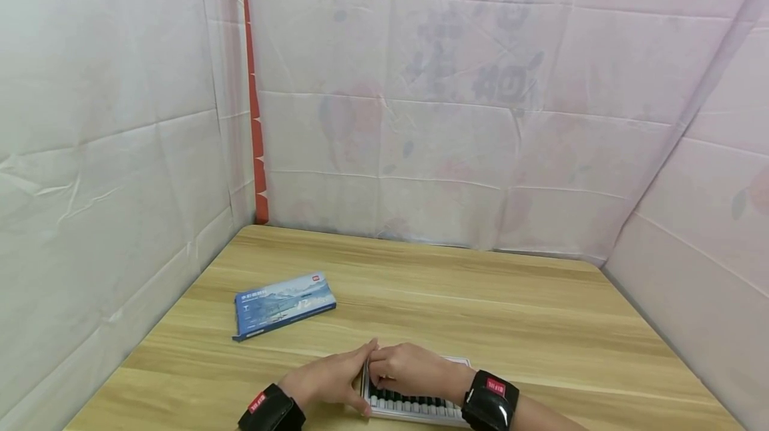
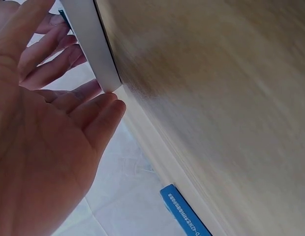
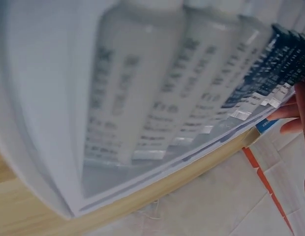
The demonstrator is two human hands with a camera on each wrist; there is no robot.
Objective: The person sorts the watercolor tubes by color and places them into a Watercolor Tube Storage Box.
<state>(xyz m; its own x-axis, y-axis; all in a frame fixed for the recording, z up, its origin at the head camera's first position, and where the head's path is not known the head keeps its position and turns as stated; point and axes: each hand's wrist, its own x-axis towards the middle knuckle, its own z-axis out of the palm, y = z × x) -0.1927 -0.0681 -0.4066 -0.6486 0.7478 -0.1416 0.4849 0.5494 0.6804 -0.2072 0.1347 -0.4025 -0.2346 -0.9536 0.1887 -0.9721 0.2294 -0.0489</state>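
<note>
Pale sheets are hanging around three sides, and in front of them the wood-grain table is filling the lower part of the head view. On its near edge a white tray is lying directly under the right hand and just beside the left palm. Farther away, to the left, a blue box is lying flat, at a slant, apart from both hands. The left hand is standing wide at the tray's left end, its rather straight fingers touching the far corner and its thumb the near corner. The right hand is bending its fingers down over the same end; whether they are holding something, I cannot tell. Both wrists are wearing black bands. Inside the tray, white tubes and dark tubes are lying in a row, showing the words "WATER COLOUR".
</note>
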